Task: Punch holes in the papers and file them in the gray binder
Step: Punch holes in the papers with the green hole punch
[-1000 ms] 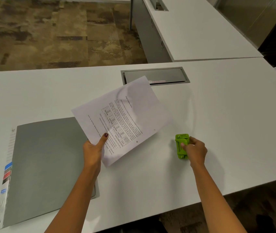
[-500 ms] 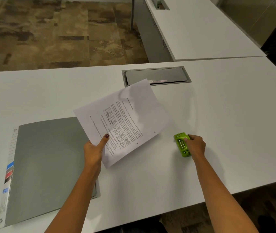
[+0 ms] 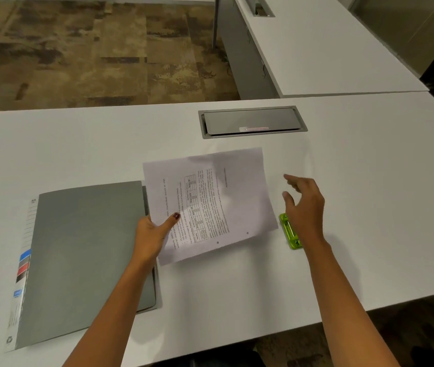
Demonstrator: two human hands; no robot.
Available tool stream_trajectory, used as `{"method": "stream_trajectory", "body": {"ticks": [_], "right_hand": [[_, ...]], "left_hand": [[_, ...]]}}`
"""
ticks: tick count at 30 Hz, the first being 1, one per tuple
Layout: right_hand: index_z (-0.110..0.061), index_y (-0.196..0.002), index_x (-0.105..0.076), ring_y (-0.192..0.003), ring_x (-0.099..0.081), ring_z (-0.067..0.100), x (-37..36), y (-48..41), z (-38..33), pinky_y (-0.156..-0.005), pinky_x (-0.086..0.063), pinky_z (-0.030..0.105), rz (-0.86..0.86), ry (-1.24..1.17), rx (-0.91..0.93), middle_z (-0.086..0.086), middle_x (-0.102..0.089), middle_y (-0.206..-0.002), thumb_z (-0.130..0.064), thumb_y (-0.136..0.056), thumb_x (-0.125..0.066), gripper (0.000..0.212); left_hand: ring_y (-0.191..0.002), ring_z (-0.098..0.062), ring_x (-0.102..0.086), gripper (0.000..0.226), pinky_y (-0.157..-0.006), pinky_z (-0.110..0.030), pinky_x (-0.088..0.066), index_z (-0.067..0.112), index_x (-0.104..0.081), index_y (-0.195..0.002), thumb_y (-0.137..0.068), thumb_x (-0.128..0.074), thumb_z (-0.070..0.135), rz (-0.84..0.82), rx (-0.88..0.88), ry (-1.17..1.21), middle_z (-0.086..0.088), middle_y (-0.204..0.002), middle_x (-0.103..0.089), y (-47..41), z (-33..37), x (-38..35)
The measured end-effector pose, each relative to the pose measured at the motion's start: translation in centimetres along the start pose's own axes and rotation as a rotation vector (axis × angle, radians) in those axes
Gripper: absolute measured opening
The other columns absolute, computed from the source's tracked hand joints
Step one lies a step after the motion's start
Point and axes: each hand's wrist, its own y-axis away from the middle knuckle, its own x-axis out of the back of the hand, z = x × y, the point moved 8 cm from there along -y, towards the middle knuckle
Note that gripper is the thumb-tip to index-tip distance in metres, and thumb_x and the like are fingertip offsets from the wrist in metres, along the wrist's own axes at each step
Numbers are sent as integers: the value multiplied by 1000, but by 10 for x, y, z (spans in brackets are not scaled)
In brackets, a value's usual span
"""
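Paper (image 3: 210, 202), two punched holes visible along its near edge, is pinched at one corner by the left hand (image 3: 152, 231) just above the table (image 3: 369, 181), beside the closed gray binder (image 3: 86, 255). Right hand (image 3: 306, 205) hovers with fingers (image 3: 290, 180) spread, holding nothing, above the green punch (image 3: 288, 231). Risk: the single-corner grip lets the sheet sag and crease during filing.
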Motion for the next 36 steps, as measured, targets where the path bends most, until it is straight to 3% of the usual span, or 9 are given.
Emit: {"method": "stream_trajectory", "body": {"ticks": [5,9,14,20,23,26,29,32,36], "right_hand": [[-21,-134,-49,-123,-45,18,-24,-13,-49,-100,-35,22,-231,33,210,5,-52,-132,-12,-84,-67,54],[-26,-140,-38,-130,-40,19,-56,-16,-54,-107,-32,33,-474,28,179,1,-46,-141,-17,-85,-66,63],[-15,-114,-61,-100,-61,22,-83,-13,-47,-85,-50,30,-704,38,159,5,-67,-111,-17,-89,-62,25],[-12,-90,-66,-73,-60,19,-81,-5,-40,-64,-42,22,-606,-9,177,2,-68,-80,-22,-88,-61,11],[-15,-92,-69,-77,-63,16,-73,-1,-24,-68,-45,23,-546,-117,75,0,-70,-83,-23,-88,-62,11],[-17,-96,-69,-83,-67,19,-63,7,0,-74,-52,30,-487,-251,-93,-1,-72,-90,-26,-87,-64,14],[-14,-103,-69,-89,-69,19,-59,20,19,-79,-55,29,-420,-413,-274,1,-73,-98,-25,-86,-66,20],[-14,-103,-68,-88,-68,18,-64,34,34,-79,-54,28,-347,-490,-430,2,-73,-99,-20,-86,-66,18],[-15,-101,-68,-88,-68,19,-74,49,49,-82,-54,31,-282,-534,-552,5,-72,-100,-15,-85,-66,15]], "left_hand": [[-101,-18,-66,41,-84,-23,-54,6,-60,-124,-85,-66,15,-148,-41,-145,-7,-118,-66,-5,9,-4],[-91,-16,-66,38,-70,-18,-54,7,-62,-120,-84,-68,19,-220,-21,-270,-7,-113,-67,-7,11,-4],[-75,-1,-63,31,-53,-10,-49,12,-63,-114,-84,-68,17,-284,-25,-377,13,-89,-65,-7,21,-2],[-72,0,-63,19,-52,-10,-49,19,-66,-102,-83,-70,21,-167,-86,-379,8,-87,-67,-15,36,10],[-81,-4,-68,26,-60,-13,-51,28,-67,-109,-85,-65,39,-84,-121,-244,12,-93,-71,-18,40,24],[-82,-13,-68,35,-67,-24,-58,25,-63,-116,-94,-46,46,22,-38,35,0,-101,-68,-20,24,37],[-76,-21,-72,33,-71,-36,-59,18,-57,-117,-99,-38,38,12,116,208,-4,-100,-68,-17,0,28],[-84,-29,-71,25,-69,-34,-60,12,-56,-120,-98,-47,20,-97,131,105,-10,-105,-69,-6,-15,3],[-86,-31,-69,16,-65,-28,-60,3,-65,-104,-88,-61,1,16,169,59,-17,-97,-70,2,-34,-10]]}}
